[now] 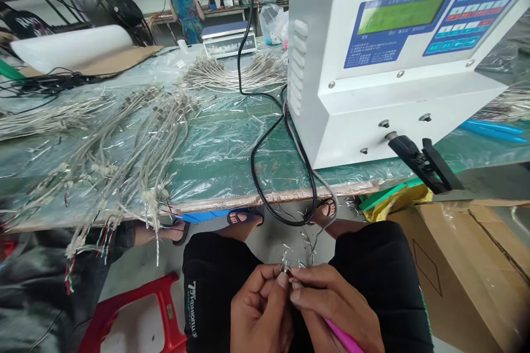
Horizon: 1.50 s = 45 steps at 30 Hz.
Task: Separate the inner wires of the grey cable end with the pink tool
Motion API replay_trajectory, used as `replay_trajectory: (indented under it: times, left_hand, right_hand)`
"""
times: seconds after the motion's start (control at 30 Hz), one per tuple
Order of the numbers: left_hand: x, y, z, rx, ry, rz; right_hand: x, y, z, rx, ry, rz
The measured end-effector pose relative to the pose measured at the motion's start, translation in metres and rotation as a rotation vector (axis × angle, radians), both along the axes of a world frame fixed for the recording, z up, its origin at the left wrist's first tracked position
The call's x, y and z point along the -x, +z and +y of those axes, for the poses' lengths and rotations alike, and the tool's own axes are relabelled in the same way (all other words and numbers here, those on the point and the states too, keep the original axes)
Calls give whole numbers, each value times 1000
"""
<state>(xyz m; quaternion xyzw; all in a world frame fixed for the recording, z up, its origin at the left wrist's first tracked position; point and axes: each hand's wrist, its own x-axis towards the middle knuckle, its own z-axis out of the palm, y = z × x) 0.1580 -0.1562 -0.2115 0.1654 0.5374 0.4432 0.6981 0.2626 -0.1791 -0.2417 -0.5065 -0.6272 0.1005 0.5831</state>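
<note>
My left hand is closed in a pinch over my lap, its thumb and finger on a small cable end with a shiny tip and a bit of red wire. Right beside it, my right hand is closed too, its fingertips meeting the same piece. A slim pink-handled tool lies in the right hand; its working tip is hidden by the fingers. Bundles of thin grey cables with stripped red, green and white ends lie on the green table ahead and to the left.
A white machine with a screen and a black clamp stands at the right table edge. A black cord loops below that edge. A cardboard box stands right, a red stool left. A co-worker is behind.
</note>
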Motion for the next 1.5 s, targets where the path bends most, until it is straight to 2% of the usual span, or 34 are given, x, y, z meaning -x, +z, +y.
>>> replay_trajectory:
  times: [0.17, 0.33, 0.47, 0.67, 0.9, 1.07, 1.2, 1.37, 1.5]
  left_hand:
    - [-2, -2, -1, 28, 64, -36]
    - [-2, -7, -1, 23, 57, -43]
    - [-4, -8, -1, -28, 62, -67]
    - [-3, -7, -1, -31, 47, -53]
    - [-4, -9, -1, -52, 99, -75]
    - [1, -12, -3, -46, 5, -70]
    - [7, -15, -5, -132, -91, -111]
    - [14, -17, -4, -193, -179, -137]
    - [19, -17, -2, -122, -260, -111]
  right_hand:
    - [7, -2, -5, 34, -126, 33]
    - [7, -2, -3, 46, -52, 25]
    - [12, -3, -3, 34, -123, 119]
    - [12, -6, -5, 67, -90, 95]
    - [16, -4, -6, 104, -98, 150]
    - [8, 1, 2, 76, 5, 126]
    - [1, 4, 8, 133, 73, 194]
    - [-3, 2, 10, 265, 64, 350]
    - [-11, 4, 14, 284, -10, 338]
